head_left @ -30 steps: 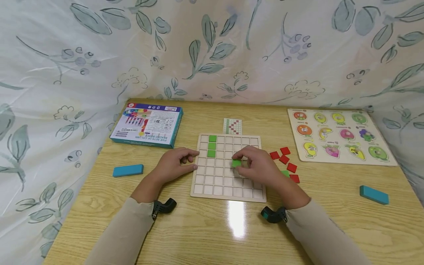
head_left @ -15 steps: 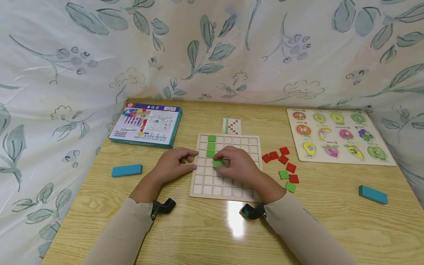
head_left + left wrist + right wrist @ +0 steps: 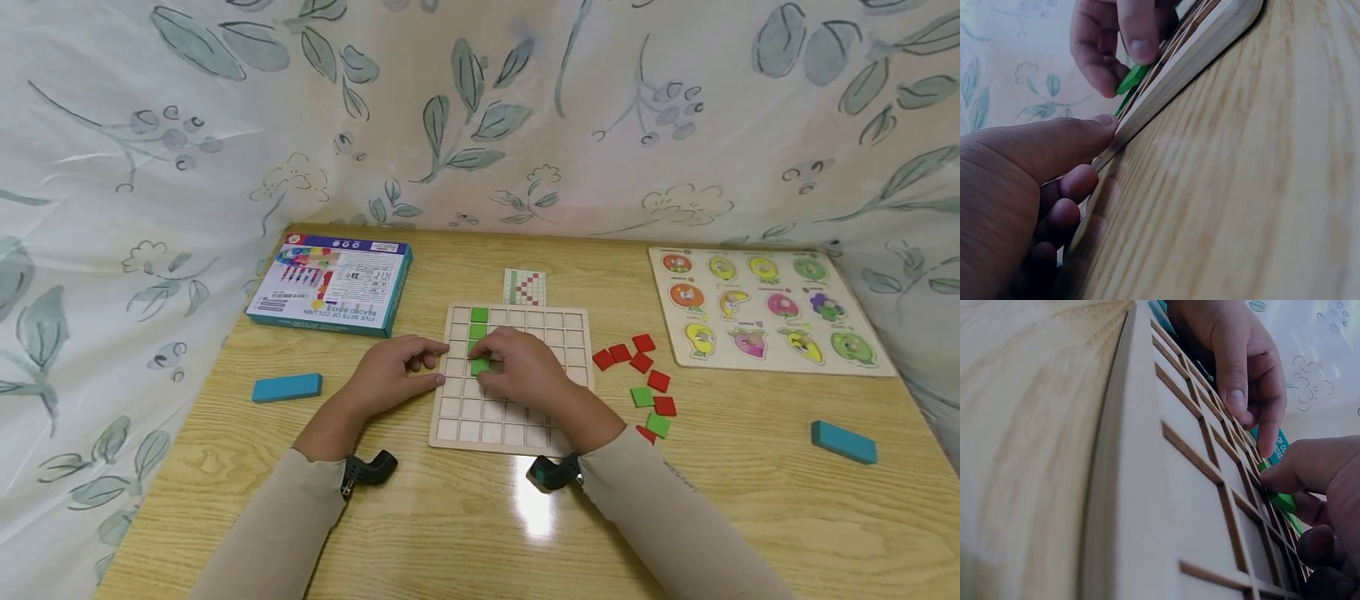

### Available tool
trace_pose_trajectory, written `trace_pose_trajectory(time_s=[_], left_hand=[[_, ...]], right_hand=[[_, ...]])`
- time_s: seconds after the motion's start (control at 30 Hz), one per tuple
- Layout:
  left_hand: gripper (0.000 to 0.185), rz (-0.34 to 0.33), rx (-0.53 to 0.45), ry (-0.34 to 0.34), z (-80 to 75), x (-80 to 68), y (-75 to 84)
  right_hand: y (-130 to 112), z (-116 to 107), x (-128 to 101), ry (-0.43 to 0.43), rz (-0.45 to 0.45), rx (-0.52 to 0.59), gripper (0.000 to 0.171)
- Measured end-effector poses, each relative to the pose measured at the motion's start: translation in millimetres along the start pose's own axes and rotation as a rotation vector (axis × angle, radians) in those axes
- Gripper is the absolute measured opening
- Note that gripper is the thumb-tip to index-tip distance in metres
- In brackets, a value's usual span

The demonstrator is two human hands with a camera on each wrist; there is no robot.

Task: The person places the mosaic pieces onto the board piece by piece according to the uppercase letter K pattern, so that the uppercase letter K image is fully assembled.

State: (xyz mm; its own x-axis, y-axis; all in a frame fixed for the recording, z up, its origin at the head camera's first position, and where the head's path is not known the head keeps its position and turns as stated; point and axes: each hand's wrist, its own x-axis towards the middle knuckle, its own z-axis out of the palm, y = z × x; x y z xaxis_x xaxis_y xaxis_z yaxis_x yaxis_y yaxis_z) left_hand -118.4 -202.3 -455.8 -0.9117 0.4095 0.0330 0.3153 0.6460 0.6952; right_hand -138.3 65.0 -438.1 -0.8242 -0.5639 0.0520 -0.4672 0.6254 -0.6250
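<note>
The wooden grid board (image 3: 495, 451) lies flat in front of me. Green square tiles (image 3: 478, 315) fill cells at the top of its second column from the left. My right hand (image 3: 521, 367) pinches another green tile (image 3: 481, 367) between thumb and index finger, over the cell just below them. In the left wrist view that held tile (image 3: 1133, 78) is tilted, its edge down at the board. My left hand (image 3: 393, 371) touches the board's left edge with thumb and index fingertips, its other fingers loosely bent. The right hand hides part of the grid.
Loose red tiles (image 3: 643, 342) and two green tiles (image 3: 642, 397) lie right of the board. A small pattern card (image 3: 525, 286) lies behind it. A box (image 3: 330, 283) stands back left, a fruit puzzle (image 3: 711, 312) back right. Blue blocks (image 3: 287, 387) lie on both sides.
My right hand has moved left across the board with the green tile, from the middle columns to the second column. My left hand stays at the board's edge.
</note>
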Motion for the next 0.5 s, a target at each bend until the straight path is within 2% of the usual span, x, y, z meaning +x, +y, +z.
trace_pose_trajectory(time_s=[0.5], left_hand=[[0.039,-0.004,-0.002,0.0,-1.4,-0.3,4.0]], right_hand=[[-6.2,3.3,3.0,-0.028,0.02,-0.02,0.023]])
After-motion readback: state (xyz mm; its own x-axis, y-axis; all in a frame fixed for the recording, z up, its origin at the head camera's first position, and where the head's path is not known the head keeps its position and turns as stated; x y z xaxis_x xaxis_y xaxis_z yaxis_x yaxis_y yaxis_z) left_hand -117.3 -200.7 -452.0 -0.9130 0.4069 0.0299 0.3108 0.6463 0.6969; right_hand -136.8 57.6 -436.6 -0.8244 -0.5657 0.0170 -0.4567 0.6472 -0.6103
